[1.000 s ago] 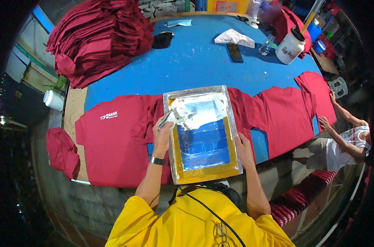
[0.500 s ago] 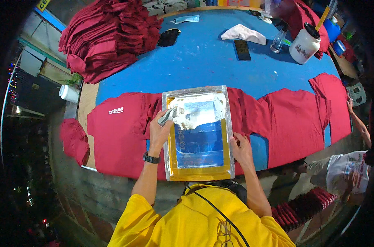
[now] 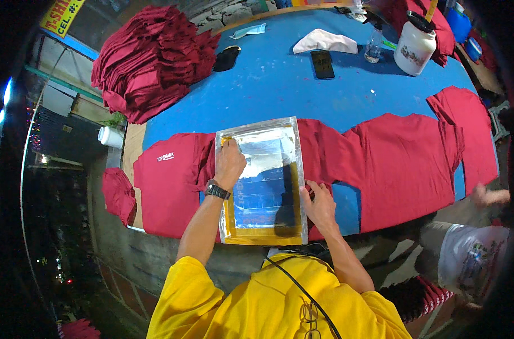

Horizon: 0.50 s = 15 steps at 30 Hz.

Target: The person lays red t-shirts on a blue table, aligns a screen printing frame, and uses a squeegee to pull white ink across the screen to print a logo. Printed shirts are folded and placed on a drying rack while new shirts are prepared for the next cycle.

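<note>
A screen printing frame, with a metal rim and yellow tape around a blue-looking mesh, lies over a row of maroon shirts. White ink lies across the upper mesh. My left hand, wearing a black watch, is closed at the frame's upper left; the squeegee it gripped half a second ago is hidden under the fingers. At the right rim, my right hand grips the frame's edge. A maroon shirt with a small white chest print spreads out on the left, and a plain maroon shirt on the right.
A tall maroon shirt pile stands at the blue table's far left. Farther back lie a phone, a white cloth, a spray bottle and a white tub. Another person's hand reaches in at right.
My left hand has moved slightly toward the frame's top-left corner, and the squeegee has gone out of sight. White ink on the upper mesh looks more spread out. My right hand keeps its hold.
</note>
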Motion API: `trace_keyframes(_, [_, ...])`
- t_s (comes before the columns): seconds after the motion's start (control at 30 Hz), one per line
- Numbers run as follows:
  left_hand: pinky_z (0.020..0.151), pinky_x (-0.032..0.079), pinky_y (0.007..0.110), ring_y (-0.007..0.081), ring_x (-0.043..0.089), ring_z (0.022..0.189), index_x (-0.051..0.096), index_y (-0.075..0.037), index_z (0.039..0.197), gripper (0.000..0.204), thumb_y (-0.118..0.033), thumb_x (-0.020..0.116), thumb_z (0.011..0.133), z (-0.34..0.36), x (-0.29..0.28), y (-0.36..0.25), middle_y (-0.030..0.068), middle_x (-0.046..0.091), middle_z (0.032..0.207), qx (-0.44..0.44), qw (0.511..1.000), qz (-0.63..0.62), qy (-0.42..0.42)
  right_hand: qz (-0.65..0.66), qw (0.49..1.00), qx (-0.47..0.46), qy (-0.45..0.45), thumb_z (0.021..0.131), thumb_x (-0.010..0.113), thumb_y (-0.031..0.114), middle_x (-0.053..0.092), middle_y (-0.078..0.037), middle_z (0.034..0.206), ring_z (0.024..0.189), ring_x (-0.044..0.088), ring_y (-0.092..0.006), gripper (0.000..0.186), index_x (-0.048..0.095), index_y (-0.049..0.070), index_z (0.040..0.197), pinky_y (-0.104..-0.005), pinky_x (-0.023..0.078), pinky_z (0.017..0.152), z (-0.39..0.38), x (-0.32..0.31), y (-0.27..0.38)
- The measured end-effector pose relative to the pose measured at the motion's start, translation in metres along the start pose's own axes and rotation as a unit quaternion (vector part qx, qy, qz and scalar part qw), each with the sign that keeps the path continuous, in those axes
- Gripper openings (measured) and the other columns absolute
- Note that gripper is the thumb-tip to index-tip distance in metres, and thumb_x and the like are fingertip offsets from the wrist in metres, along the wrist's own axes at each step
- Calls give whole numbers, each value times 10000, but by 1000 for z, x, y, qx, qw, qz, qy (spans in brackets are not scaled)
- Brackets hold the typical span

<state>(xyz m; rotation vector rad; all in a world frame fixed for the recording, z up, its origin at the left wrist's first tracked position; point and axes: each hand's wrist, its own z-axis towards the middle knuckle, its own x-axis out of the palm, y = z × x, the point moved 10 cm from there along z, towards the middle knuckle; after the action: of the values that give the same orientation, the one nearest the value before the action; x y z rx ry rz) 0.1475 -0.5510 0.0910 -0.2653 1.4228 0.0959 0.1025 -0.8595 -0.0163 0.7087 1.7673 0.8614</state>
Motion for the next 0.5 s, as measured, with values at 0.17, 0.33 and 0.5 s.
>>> trace_keyframes(0.17, [900, 564, 557, 465, 689, 1008, 636, 79, 1088, 258, -43, 630, 861, 11, 24, -38, 295, 687, 1079, 13, 1000, 19, -19, -1, 1000, -19, 5, 1063, 615, 446, 674, -261, 1171, 1144, 655, -458, 440, 692, 148, 1378, -589, 536, 905, 1, -1, 5])
trace_keyframes(0.33, [980, 518, 563, 464, 644, 1123, 612, 63, 1219, 389, -43, 621, 844, 15, 43, -111, 280, 672, 1182, 71, 997, -27, 25, -10, 1000, -22, -16, 1051, 644, 419, 655, -212, 1068, 1047, 669, -429, 406, 703, 161, 1358, -570, 545, 845, 2, -3, 4])
trace_keyframes(0.5, [1098, 401, 501, 363, 577, 1298, 589, -18, 1388, 564, 30, 601, 827, -16, 15, -138, 161, 660, 1321, 215, 976, -40, 16, -5, 1000, -24, -18, 1049, 641, 436, 657, -217, 1074, 1056, 668, -430, 420, 703, 164, 1363, -576, 543, 848, 1, -3, 4])
